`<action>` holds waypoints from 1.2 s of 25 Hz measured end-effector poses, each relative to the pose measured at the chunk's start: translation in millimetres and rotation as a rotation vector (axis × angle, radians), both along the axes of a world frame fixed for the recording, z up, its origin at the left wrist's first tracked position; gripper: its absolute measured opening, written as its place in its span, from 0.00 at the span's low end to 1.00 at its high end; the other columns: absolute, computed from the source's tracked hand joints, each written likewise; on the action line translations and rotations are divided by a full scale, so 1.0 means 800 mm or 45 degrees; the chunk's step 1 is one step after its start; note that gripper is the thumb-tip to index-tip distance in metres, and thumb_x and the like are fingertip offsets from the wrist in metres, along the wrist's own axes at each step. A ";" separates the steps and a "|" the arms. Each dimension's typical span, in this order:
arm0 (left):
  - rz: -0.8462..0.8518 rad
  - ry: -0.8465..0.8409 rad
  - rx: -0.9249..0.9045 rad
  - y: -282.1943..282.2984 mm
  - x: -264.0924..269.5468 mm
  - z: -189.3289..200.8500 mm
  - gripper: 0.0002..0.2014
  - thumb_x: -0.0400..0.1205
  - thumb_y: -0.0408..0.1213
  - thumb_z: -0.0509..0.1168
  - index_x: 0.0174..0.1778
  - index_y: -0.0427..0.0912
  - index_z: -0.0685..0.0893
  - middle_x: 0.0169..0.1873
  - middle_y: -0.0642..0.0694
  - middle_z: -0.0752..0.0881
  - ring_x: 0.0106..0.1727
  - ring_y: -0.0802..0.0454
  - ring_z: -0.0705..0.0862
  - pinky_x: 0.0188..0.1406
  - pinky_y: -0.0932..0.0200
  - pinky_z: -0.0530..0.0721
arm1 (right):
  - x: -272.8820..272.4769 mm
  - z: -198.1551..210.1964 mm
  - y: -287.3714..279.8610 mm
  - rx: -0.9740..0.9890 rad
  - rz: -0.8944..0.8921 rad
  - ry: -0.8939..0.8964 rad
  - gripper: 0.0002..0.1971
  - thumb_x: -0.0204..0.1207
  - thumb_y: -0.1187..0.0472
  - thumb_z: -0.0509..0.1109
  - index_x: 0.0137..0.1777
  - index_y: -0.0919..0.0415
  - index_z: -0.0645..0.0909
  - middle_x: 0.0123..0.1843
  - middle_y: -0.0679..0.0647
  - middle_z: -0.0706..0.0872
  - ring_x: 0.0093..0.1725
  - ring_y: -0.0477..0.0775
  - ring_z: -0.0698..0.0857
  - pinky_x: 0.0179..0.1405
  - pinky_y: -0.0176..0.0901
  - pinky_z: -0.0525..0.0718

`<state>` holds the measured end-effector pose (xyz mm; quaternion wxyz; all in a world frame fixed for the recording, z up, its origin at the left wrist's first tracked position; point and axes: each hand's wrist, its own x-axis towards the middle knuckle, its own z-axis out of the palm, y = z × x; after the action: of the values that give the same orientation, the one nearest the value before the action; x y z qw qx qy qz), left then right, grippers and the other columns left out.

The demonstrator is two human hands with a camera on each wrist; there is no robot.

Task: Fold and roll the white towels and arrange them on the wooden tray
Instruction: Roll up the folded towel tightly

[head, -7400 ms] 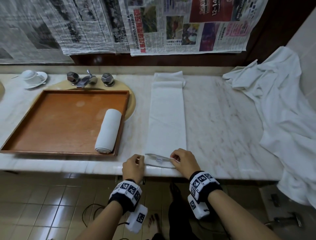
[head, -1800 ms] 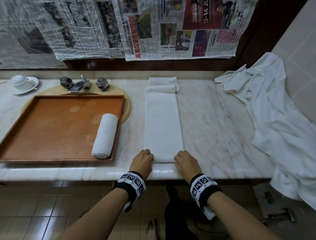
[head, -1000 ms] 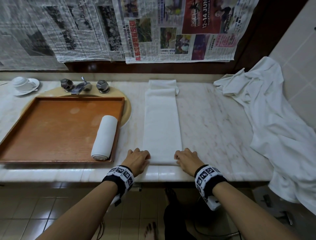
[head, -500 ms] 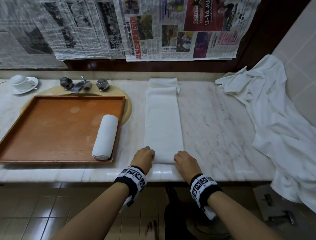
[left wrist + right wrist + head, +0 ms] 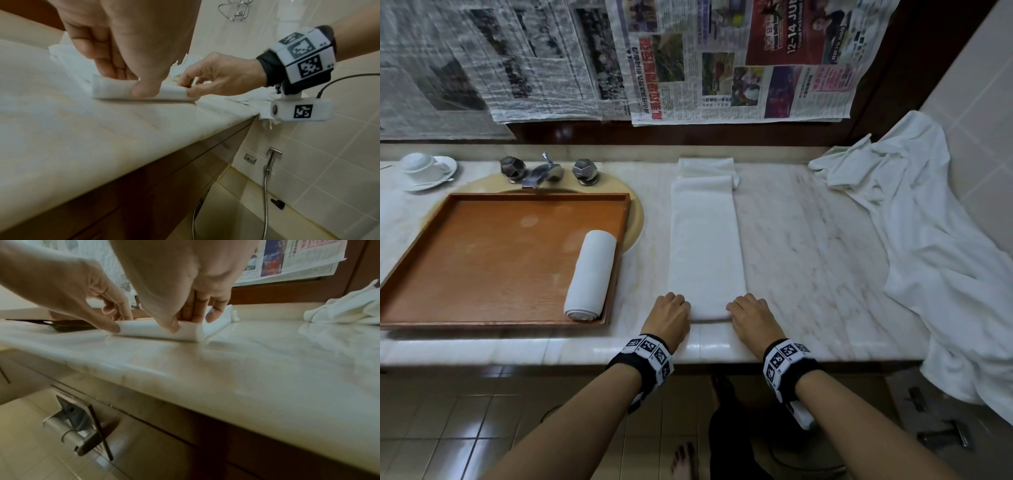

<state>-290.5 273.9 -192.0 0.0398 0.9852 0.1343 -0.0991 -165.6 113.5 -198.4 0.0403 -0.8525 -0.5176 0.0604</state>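
Folded towel (image 5: pixel 707 246) on counter; left hand (image 5: pixel 670 315), right hand (image 5: pixel 751 317) pinch its rolled near end between them.

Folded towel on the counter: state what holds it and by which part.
Both hands pinch the folded towel at its rolled near end: left hand at the left corner, right hand at the right.

The head camera looks down from high up at the whole marble counter (image 5: pixel 808 240). The 2 wrist cameras sit low, near the counter's front edge, very close to the fingers. The left one faces right; the right one faces left. All 3 show the folded towel (image 5: pixel 707 246) end.
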 end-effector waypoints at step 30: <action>0.094 -0.156 -0.109 0.000 -0.006 -0.012 0.06 0.73 0.35 0.74 0.43 0.39 0.87 0.42 0.44 0.85 0.47 0.46 0.81 0.42 0.55 0.84 | -0.003 -0.014 -0.007 0.240 0.062 0.084 0.19 0.50 0.73 0.84 0.38 0.57 0.82 0.36 0.50 0.82 0.36 0.52 0.82 0.30 0.38 0.79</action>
<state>-294.9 274.0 -201.5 0.0937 0.9812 0.1635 -0.0429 -168.2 107.7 -209.8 0.1358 -0.8297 -0.5399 0.0406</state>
